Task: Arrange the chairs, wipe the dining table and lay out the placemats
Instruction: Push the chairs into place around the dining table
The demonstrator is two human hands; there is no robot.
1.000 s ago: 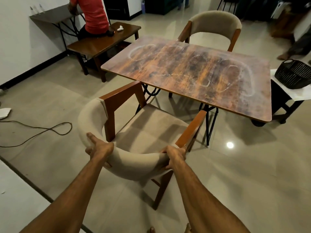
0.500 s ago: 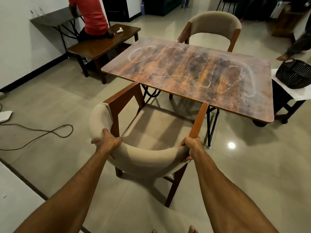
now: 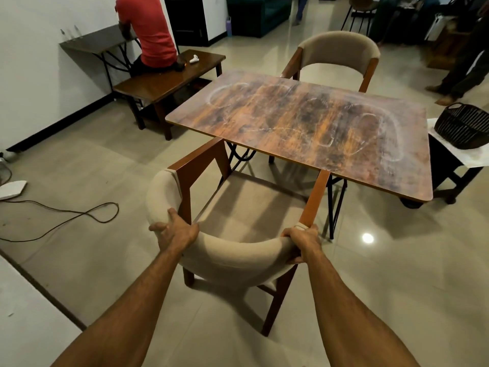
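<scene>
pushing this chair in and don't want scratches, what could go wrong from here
1. The beige padded chair with brown wooden arms sits skewed to the rust-patterned rectangular table; the arm by the right hand reaches the tabletop edge and could scrape it if pushed straight in.
2. The arm by the left hand points towards the black metal table legs and may catch them.

At eleven o'clock a person in a red shirt [image 3: 148,33] sits, back turned, on a low wooden table [image 3: 158,84], a small white object [image 3: 194,59] beside them, facing a wall shelf [image 3: 90,42]. At nine o'clock a black cable [image 3: 79,214] loops over the tiled floor [image 3: 397,287] near a flat white device [image 3: 12,189]. Toward three o'clock a dark woven basket [image 3: 463,127] rests on a white-covered side table [image 3: 476,158].
</scene>
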